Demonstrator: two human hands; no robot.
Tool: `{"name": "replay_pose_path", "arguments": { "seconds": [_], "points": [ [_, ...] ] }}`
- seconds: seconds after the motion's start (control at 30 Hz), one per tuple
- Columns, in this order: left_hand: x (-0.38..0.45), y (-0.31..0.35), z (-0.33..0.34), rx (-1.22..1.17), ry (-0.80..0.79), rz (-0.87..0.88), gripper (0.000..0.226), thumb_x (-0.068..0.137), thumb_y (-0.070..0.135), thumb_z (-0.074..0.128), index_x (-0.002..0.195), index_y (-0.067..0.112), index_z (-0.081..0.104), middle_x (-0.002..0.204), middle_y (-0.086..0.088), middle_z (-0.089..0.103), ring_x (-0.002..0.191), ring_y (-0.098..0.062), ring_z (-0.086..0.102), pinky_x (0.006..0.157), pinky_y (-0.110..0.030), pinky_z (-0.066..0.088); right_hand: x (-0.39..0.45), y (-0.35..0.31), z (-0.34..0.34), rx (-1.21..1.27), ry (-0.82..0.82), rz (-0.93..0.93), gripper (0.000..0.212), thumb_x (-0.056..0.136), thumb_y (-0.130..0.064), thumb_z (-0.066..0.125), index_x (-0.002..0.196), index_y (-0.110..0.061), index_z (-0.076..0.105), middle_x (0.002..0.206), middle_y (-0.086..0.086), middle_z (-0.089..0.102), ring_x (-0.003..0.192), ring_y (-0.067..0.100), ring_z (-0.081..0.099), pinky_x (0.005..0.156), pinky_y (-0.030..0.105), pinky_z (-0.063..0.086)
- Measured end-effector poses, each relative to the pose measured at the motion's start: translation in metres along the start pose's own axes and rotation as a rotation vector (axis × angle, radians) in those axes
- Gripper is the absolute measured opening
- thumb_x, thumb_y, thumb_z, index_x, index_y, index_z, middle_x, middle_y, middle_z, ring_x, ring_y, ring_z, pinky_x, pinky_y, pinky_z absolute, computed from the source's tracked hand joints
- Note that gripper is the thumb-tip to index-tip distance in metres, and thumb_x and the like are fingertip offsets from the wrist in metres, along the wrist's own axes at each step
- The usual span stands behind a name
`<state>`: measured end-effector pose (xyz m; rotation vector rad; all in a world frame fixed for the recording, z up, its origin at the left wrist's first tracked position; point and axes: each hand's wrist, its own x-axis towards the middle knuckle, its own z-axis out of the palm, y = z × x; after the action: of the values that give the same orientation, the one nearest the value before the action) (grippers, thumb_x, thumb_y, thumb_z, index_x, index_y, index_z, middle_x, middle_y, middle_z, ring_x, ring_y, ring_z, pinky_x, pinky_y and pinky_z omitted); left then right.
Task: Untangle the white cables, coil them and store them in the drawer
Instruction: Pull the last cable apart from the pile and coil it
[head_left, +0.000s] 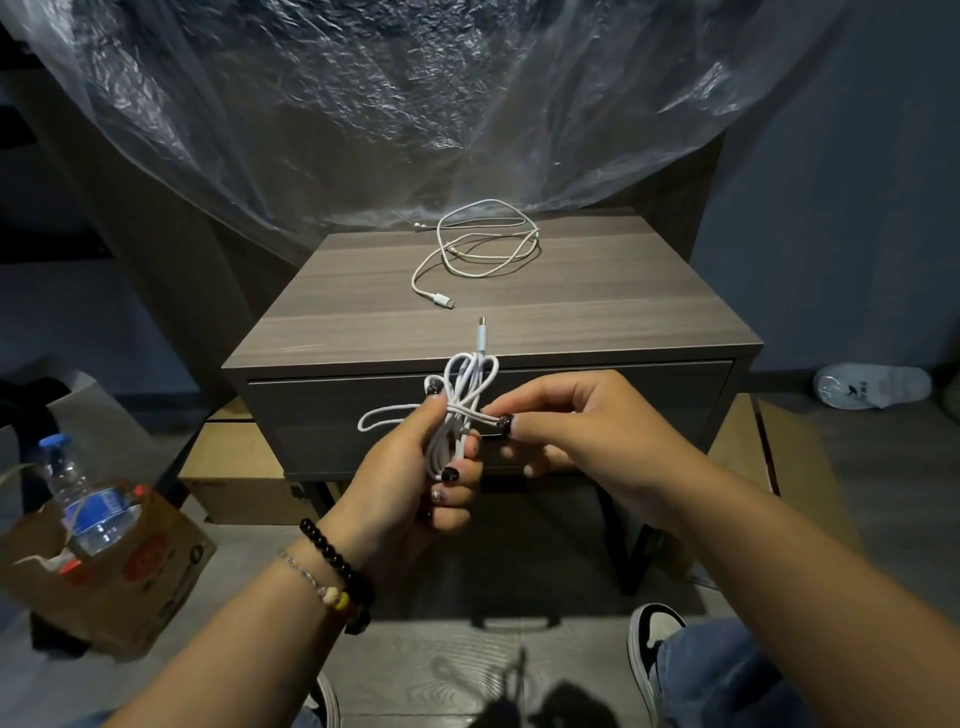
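- Step in hand: coiling the first white cable, at the tie-off stage by the look of it
- Left hand grip: fingers curled round the folded bundle, held upright in front of the drawer
- Right hand grip: thumb and forefinger pinching a strand that runs sideways across the bundle's waist, apparently a wrap turn
- Loops fan out above the left fist; one loop sticks out to the left; a plug stands up out of the top
- Second white cable lies loose on the desk, well apart from the hands, in a few slack overlapping loops, one plug near the front, not coiled yet
- Drawer is closed, nothing stored so far
- Next move, my read: pull the wrap snug and tuck the free end so the bundle holds; left grip must stay firm or the loops spill
- After that: one hand must come free to open the drawer, then the desk cable needs the same coil
- Off-task: water bottle in a cardboard box on the floor at left
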<state>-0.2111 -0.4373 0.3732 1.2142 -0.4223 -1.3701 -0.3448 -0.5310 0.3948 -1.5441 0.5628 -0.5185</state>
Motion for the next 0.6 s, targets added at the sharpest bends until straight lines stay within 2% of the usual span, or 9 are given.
{"name": "replay_pose_path", "arguments": {
  "seconds": [0.2, 0.33, 0.43, 0.5, 0.6],
  "points": [
    [-0.004, 0.004, 0.000, 0.015, -0.057, 0.087, 0.052, 0.087, 0.056, 0.033, 0.063, 0.013, 0.048, 0.051, 0.002, 0.031, 0.036, -0.005, 0.021, 0.043, -0.020, 0.009, 0.004, 0.003, -0.007, 0.208, -0.015, 0.147, 0.020, 0.084, 0.008, 0.061, 0.084, -0.008, 0.073, 0.077, 0.004, 0.070, 0.067, 0.010, 0.066, 0.059, 0.020, 0.052],
    [-0.009, 0.001, 0.001, 0.182, -0.113, 0.157, 0.049, 0.078, 0.059, 0.034, 0.064, 0.014, 0.046, 0.052, 0.002, 0.030, 0.042, -0.007, 0.020, 0.047, -0.025, 0.010, 0.009, 0.004, -0.010, 0.301, 0.013, 0.244, 0.023, 0.081, 0.014, 0.058, 0.082, -0.006, 0.070, 0.070, 0.004, 0.069, 0.063, 0.010, 0.064, 0.059, 0.020, 0.052],
    [-0.008, -0.002, 0.000, 0.255, -0.120, 0.220, 0.049, 0.082, 0.059, 0.039, 0.067, 0.013, 0.048, 0.054, 0.002, 0.037, 0.040, -0.005, 0.025, 0.044, -0.022, 0.013, 0.011, 0.005, -0.012, 0.315, 0.016, 0.306, 0.024, 0.081, 0.016, 0.056, 0.088, -0.004, 0.068, 0.072, 0.006, 0.067, 0.064, 0.011, 0.064, 0.059, 0.020, 0.052],
    [-0.007, -0.003, -0.003, 0.358, -0.130, 0.270, 0.053, 0.087, 0.061, 0.043, 0.062, 0.015, 0.051, 0.053, 0.000, 0.038, 0.040, -0.006, 0.026, 0.043, -0.019, 0.015, 0.011, 0.006, -0.014, 0.306, 0.026, 0.340, 0.025, 0.080, 0.018, 0.054, 0.090, -0.001, 0.067, 0.074, 0.008, 0.066, 0.064, 0.011, 0.063, 0.060, 0.020, 0.051],
    [-0.005, -0.005, -0.005, 0.503, -0.144, 0.355, 0.053, 0.083, 0.055, 0.033, 0.062, 0.010, 0.052, 0.051, 0.001, 0.041, 0.039, -0.006, 0.030, 0.038, -0.016, 0.023, 0.012, 0.006, -0.015, 0.290, 0.033, 0.367, 0.026, 0.081, 0.019, 0.052, 0.080, -0.003, 0.065, 0.076, 0.010, 0.066, 0.067, 0.013, 0.063, 0.062, 0.022, 0.050]
  ]
}}
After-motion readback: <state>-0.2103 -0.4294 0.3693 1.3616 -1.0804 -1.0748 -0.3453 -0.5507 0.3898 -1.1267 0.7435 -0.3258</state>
